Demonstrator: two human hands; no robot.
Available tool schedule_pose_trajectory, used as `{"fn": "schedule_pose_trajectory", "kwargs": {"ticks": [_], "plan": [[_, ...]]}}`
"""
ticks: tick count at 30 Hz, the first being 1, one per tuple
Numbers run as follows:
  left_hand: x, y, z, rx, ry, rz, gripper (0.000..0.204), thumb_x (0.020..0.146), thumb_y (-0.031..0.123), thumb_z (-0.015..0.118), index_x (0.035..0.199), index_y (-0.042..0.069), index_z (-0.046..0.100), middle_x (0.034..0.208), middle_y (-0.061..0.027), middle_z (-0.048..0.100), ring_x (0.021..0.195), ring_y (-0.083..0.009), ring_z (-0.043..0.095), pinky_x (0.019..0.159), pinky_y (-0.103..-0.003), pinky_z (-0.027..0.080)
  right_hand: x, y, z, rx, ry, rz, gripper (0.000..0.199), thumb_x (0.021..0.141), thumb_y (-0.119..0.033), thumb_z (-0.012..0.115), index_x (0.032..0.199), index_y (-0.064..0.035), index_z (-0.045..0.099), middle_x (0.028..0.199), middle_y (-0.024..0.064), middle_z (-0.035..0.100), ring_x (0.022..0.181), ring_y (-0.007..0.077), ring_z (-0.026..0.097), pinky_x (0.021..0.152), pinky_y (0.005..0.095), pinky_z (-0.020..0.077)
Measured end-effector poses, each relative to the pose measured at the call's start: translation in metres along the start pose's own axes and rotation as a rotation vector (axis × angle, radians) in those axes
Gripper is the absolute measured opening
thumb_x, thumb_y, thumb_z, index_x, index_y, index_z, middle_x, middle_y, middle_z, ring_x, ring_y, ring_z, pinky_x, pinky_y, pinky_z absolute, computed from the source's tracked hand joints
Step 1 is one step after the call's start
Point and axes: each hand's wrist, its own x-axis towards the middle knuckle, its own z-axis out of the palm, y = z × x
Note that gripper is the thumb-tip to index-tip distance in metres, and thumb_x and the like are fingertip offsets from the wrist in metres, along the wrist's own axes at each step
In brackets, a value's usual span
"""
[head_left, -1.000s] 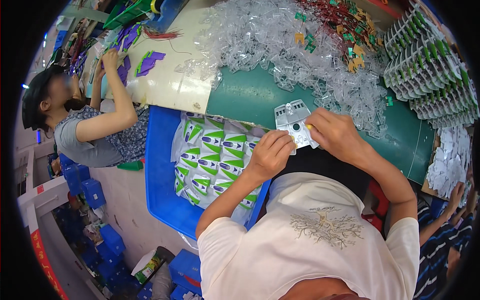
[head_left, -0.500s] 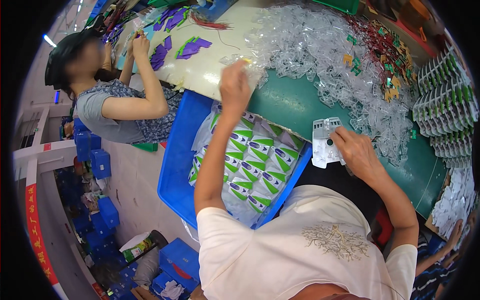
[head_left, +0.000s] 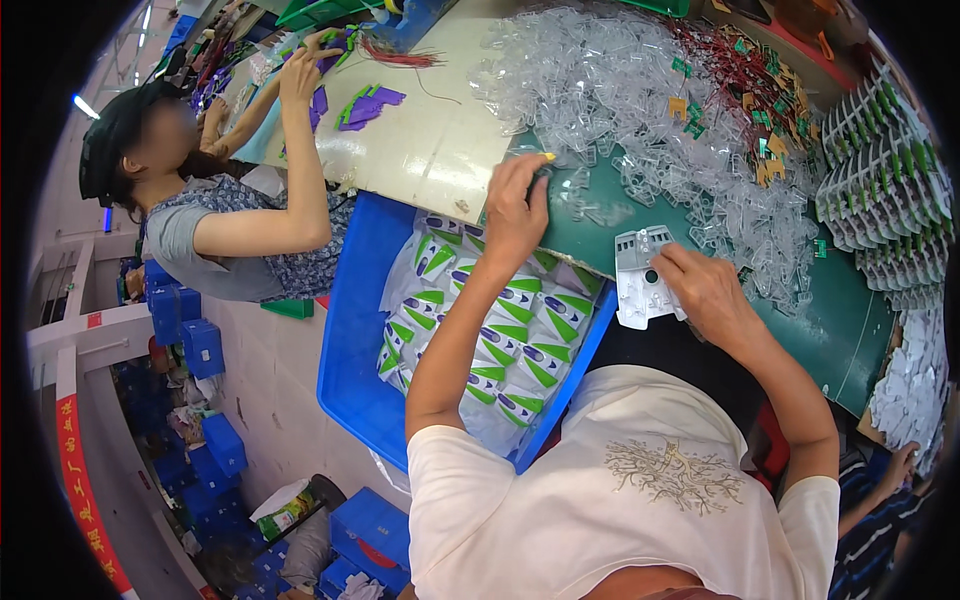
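Note:
A white plastic housing (head_left: 634, 285) with a round dark hole and a row of slots is held by its right side in my right hand (head_left: 705, 295), over the bench's front edge. My left hand (head_left: 517, 212) is over the green bench top, fingers bent and thumb apart from the index finger. Something small and yellow (head_left: 548, 157) shows at its index fingertip; I cannot tell if it is a covering. Nothing else shows between the fingers. Just right of this hand, a few clear plastic pieces (head_left: 590, 203) look blurred, beside the large heap of clear pieces (head_left: 600, 80).
A blue bin (head_left: 345, 330) below my left forearm holds rows of white-green housings (head_left: 505, 345). Red wires with small green boards (head_left: 745, 90) lie beyond the heap. Stacked white-green parts (head_left: 885, 190) stand at right. A co-worker (head_left: 240, 220) handles purple-green parts at left.
My left hand has moved right and nearer, from the pale bench top to the green one. Several clear pieces have shifted there. My right hand still holds the housing, now slightly tilted.

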Motion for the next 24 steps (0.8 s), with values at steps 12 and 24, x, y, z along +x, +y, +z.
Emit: {"fn": "schedule_pose_trajectory", "kwargs": {"ticks": [12,24], "plan": [[-0.025,0.059,0.004,0.047,-0.050,0.028,0.026,0.080,0.004,0.071,0.104,0.000,0.064,0.098,-0.0147,0.066,0.090,-0.0330,0.061,0.078,-0.040,0.049,-0.021,-0.007,-0.005,0.021,0.011,0.026,0.020,0.072,0.003,0.061,0.091,0.0001,0.057,0.090,0.0105,0.054,0.073,0.0270,0.062,0.060,0.0399,0.0515],[-0.025,0.042,-0.005,-0.002,-0.122,-0.104,0.042,0.076,-0.009,0.063,0.117,0.002,0.061,0.103,-0.0147,0.065,0.093,-0.0338,0.059,0.080,-0.041,0.048,-0.030,-0.006,-0.005,0.025,0.040,0.067,0.024,0.072,0.004,0.062,0.095,0.0005,0.059,0.091,0.0101,0.054,0.072,0.0260,0.062,0.058,0.0381,0.0519]]}}
